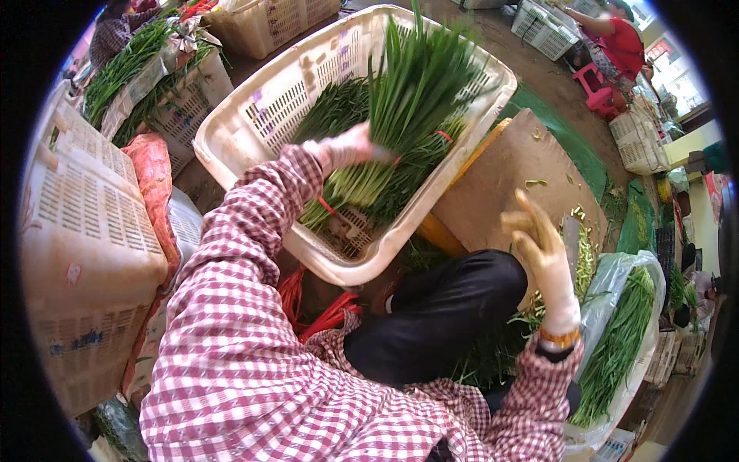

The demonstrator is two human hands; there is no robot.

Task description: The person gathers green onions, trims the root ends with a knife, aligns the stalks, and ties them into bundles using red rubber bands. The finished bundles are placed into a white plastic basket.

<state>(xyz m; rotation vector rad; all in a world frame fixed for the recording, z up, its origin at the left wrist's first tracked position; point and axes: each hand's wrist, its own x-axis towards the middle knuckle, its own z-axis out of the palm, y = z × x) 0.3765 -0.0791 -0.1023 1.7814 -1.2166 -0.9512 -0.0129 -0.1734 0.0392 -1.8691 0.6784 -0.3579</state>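
Observation:
My left hand (pixel 349 149) grips a bundle of long-leaved greens (pixel 407 101) near a red tie, over a white plastic crate (pixel 231 112). The bundle's leaves fan towards the crate's far side and look blurred; its pale stems point back towards me. Beneath it in the crate lie more greens (pixel 338 104), some bound with red ties. My right hand (pixel 540 248), in a pale glove, is held above a wooden board (pixel 491 167). Its fingers are apart and hold nothing. Beside it a flat metal blade (pixel 570 239) lies near chopped stem ends (pixel 584 254).
On the right, loose greens (pixel 620 341) lie in a plastic-lined container. Red ties (pixel 329 315) lie by my black-trousered knee (pixel 462 300). Large crates (pixel 95 231) stand close on the left. A person in red (pixel 620 46) is near a pink stool (pixel 594 86) at the back right.

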